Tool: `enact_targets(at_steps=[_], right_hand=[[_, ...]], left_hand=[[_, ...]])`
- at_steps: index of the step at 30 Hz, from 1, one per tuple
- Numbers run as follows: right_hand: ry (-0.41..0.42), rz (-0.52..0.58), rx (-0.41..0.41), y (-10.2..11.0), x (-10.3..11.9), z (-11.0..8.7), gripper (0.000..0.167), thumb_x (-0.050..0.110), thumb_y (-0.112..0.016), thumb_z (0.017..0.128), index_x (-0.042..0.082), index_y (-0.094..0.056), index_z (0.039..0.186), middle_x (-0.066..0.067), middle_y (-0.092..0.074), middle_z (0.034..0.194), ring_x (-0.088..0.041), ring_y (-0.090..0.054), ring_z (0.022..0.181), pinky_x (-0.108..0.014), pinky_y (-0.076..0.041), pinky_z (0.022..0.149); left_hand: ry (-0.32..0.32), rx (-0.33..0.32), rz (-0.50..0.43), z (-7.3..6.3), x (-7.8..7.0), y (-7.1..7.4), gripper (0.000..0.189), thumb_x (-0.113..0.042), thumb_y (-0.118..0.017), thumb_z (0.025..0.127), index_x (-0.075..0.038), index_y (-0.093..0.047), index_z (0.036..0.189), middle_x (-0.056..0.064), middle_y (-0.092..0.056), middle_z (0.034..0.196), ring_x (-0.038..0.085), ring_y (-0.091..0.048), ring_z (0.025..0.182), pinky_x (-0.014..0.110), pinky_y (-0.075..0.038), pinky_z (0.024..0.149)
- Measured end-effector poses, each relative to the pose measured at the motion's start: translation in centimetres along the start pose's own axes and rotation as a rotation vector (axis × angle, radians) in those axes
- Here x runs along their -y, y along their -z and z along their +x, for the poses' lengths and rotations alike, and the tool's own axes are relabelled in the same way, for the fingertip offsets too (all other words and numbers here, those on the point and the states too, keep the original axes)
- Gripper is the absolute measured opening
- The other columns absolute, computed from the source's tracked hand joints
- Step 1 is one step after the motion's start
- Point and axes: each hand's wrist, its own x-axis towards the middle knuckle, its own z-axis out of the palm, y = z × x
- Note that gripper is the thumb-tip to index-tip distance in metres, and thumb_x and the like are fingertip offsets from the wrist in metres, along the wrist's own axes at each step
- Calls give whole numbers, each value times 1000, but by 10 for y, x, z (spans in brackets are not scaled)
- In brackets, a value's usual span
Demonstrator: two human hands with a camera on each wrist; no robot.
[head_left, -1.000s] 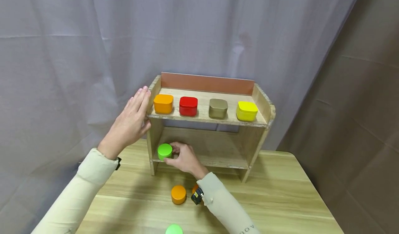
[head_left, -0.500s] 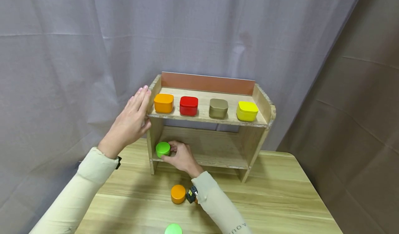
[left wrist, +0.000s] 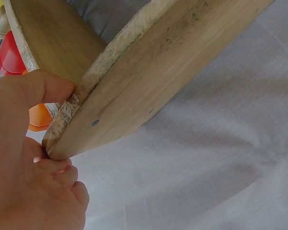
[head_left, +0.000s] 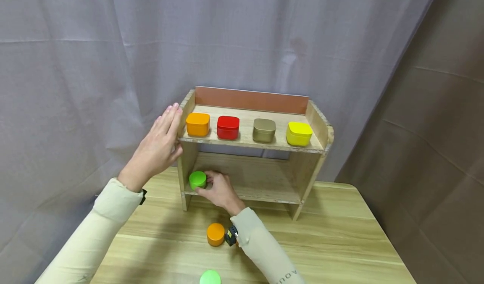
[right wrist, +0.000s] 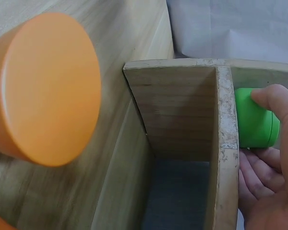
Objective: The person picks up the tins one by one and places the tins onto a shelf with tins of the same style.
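Note:
A green round tin sits at the left end of the lower board of a small wooden shelf. My right hand pinches it between thumb and fingers; in the right wrist view the thumb lies on the upper side of the green tin and the fingers are below. My left hand is at the shelf's left side panel. The left wrist view shows its thumb and fingers gripping the front edge of that side panel.
Along the top board stand orange, red, olive-brown and yellow rounded square tins. On the table in front are an orange round tin and a light green round one. Another orange one is mostly hidden by the right wrist.
My right hand has moved the green tin slightly left and back on the lower board, then stayed there. The left hand has kept its place on the side panel.

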Motion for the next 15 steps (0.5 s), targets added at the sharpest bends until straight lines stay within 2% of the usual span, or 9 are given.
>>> enact_targets(at_steps=[4,9,15], right_hand=[[9,-24,5,2,2,-2,52,33,-85,87,12,-70,132,-4,-78,121,-17,-75,108,-26,-61,93],[34,-20,-8,9,3,-10,67,30,-87,85,2,-63,142,-13,-75,127,-24,-75,113,-34,-61,100],[71,-10,-8,26,2,-25,66,26,-85,87,-2,-62,142,-17,-72,132,-28,-72,117,-40,-61,103]], left_hand=[[-2,-3,-3,0,-1,1,92,-5,-71,87,8,-21,164,28,-19,174,46,-26,160,64,-31,127],[-1,-13,-5,-1,-1,0,92,-4,-70,86,9,-22,163,29,-20,173,47,-27,159,64,-32,127],[-4,-26,-14,-2,0,0,91,-4,-69,86,9,-23,163,29,-21,173,47,-28,159,65,-33,126]])
